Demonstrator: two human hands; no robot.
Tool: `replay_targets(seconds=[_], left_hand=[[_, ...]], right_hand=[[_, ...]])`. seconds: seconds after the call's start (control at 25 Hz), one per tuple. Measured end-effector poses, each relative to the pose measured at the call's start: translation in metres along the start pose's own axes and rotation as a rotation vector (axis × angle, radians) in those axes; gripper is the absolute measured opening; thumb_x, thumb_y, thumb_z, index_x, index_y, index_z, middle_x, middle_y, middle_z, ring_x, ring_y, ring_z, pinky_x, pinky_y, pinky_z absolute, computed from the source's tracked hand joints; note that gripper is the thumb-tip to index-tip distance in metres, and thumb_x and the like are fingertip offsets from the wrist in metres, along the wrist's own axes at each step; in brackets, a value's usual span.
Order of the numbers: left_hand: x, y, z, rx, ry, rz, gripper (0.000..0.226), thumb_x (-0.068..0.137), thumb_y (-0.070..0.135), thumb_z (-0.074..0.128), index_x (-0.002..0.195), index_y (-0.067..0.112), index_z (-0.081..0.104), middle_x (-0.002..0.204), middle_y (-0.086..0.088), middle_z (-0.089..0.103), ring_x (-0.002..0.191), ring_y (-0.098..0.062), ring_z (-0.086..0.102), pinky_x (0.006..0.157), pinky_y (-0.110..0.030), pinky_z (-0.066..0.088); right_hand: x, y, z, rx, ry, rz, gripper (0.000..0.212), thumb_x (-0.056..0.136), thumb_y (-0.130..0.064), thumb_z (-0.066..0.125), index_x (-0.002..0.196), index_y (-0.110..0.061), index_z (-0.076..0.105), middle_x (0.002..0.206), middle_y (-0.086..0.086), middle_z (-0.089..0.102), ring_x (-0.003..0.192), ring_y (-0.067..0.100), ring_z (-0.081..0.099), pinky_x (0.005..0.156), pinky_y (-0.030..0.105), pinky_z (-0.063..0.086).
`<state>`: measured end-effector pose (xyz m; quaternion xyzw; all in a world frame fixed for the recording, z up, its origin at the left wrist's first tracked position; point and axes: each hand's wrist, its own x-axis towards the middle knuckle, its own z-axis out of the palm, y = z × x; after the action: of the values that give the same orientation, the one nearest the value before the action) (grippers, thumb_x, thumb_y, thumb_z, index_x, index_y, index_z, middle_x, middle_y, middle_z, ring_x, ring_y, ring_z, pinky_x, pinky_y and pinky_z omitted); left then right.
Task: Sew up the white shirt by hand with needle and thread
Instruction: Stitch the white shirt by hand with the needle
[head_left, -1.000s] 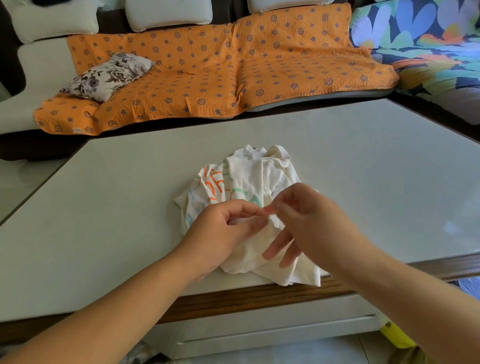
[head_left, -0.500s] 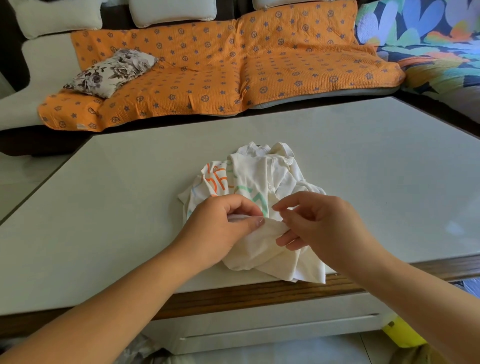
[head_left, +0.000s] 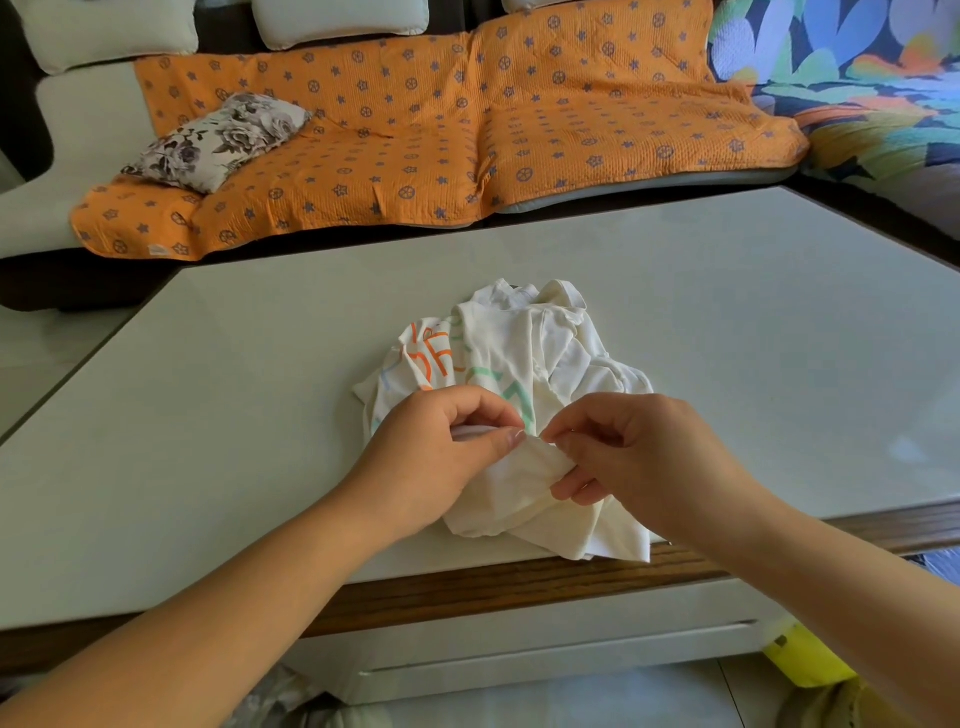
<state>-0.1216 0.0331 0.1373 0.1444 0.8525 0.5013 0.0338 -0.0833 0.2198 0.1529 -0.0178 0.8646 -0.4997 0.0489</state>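
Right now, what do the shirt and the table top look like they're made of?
White shirt: soft thin fabric, probably cotton knit, since it crumples into loose folds; matte, with orange and green print. Table top: hard, smooth pale slab, perhaps glass or stone, showing a faint sheen, with a dark wood-grain edge below.

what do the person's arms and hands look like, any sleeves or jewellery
Both forearms are bare as far as the frame shows, with no sleeve in view. The left hand and right hand wear no gloves, and no rings, watch or bracelet show. The nails look short and unpainted.
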Motion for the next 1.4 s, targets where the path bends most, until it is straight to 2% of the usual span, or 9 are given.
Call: replay_targets(seconds=[0.32,0.4,0.48,0.56,0.64,0.88,1.04,1.2,1.4], left_hand=[[0.000,0.000,0.002,-0.092,-0.029,-0.055,0.014,0.085,0.014,0.072,0.082,0.027,0.073,0.086,0.012,0.075,0.087,0.001,0.068,0.081,-0.011,0.048],[0.000,0.001,0.002,-0.149,-0.051,-0.089,0.010,0.086,0.013,0.071,0.085,0.023,0.074,0.085,0.010,0.075,0.083,0.003,0.067,0.077,-0.009,0.047],[0.000,0.001,0.002,-0.212,-0.060,-0.139,0.007,0.086,0.015,0.071,0.086,0.021,0.074,0.080,0.010,0.073,0.074,0.003,0.063,0.066,-0.010,0.047],[0.000,0.001,0.002,-0.267,-0.070,-0.182,0.007,0.086,0.016,0.071,0.083,0.022,0.073,0.074,0.012,0.070,0.065,0.004,0.057,0.055,-0.012,0.043],[0.000,0.000,0.002,-0.309,-0.080,-0.215,0.005,0.084,0.019,0.071,0.082,0.023,0.073,0.074,0.013,0.068,0.064,0.004,0.056,0.053,-0.012,0.041],[0.001,0.000,-0.001,-0.389,-0.088,-0.272,0.008,0.077,0.026,0.073,0.084,0.023,0.075,0.077,0.009,0.068,0.065,0.001,0.054,0.055,-0.016,0.039],[0.001,0.000,-0.002,-0.395,-0.086,-0.279,0.006,0.084,0.022,0.070,0.088,0.021,0.075,0.077,0.007,0.066,0.062,0.001,0.052,0.054,-0.015,0.039],[0.000,0.002,-0.002,-0.370,-0.081,-0.260,0.007,0.087,0.022,0.068,0.085,0.023,0.074,0.080,0.004,0.065,0.071,-0.004,0.053,0.055,-0.015,0.038],[-0.001,0.004,0.000,-0.356,-0.056,-0.233,0.019,0.090,0.021,0.065,0.076,0.030,0.075,0.085,-0.001,0.065,0.084,-0.016,0.051,0.062,-0.022,0.037]], right_hand=[[0.002,0.001,-0.001,0.125,-0.068,0.009,0.019,0.097,-0.011,0.056,0.090,-0.021,0.071,0.067,0.002,0.074,0.060,0.008,0.071,0.059,0.011,0.052],[0.003,0.002,0.000,0.203,-0.103,0.033,0.015,0.095,-0.011,0.059,0.092,-0.016,0.072,0.069,0.006,0.075,0.061,0.010,0.072,0.059,0.014,0.054],[0.007,0.004,0.001,0.277,-0.115,0.066,0.011,0.093,-0.013,0.063,0.091,-0.014,0.074,0.069,0.007,0.074,0.063,0.012,0.072,0.060,0.021,0.058],[0.011,0.008,0.002,0.294,-0.095,0.085,0.008,0.089,-0.016,0.069,0.089,-0.017,0.077,0.068,0.004,0.071,0.064,0.012,0.069,0.062,0.023,0.058],[0.014,0.011,0.003,0.300,-0.091,0.097,0.007,0.087,-0.018,0.071,0.087,-0.020,0.078,0.068,0.004,0.069,0.064,0.014,0.065,0.063,0.023,0.055],[0.015,0.010,0.003,0.354,-0.125,0.068,0.009,0.090,-0.015,0.067,0.091,-0.013,0.075,0.069,0.007,0.067,0.060,0.016,0.066,0.059,0.023,0.054],[0.012,0.009,-0.002,0.325,-0.172,0.041,0.014,0.095,-0.014,0.060,0.094,-0.018,0.073,0.070,0.003,0.059,0.058,0.016,0.066,0.056,0.024,0.051],[0.011,0.009,-0.004,0.356,-0.202,0.032,0.022,0.096,-0.008,0.056,0.095,-0.020,0.075,0.075,0.009,0.056,0.062,0.020,0.068,0.057,0.026,0.050],[0.014,0.009,-0.007,0.347,-0.212,0.039,0.023,0.097,-0.005,0.055,0.097,-0.017,0.075,0.078,0.013,0.058,0.063,0.019,0.067,0.057,0.025,0.049]])
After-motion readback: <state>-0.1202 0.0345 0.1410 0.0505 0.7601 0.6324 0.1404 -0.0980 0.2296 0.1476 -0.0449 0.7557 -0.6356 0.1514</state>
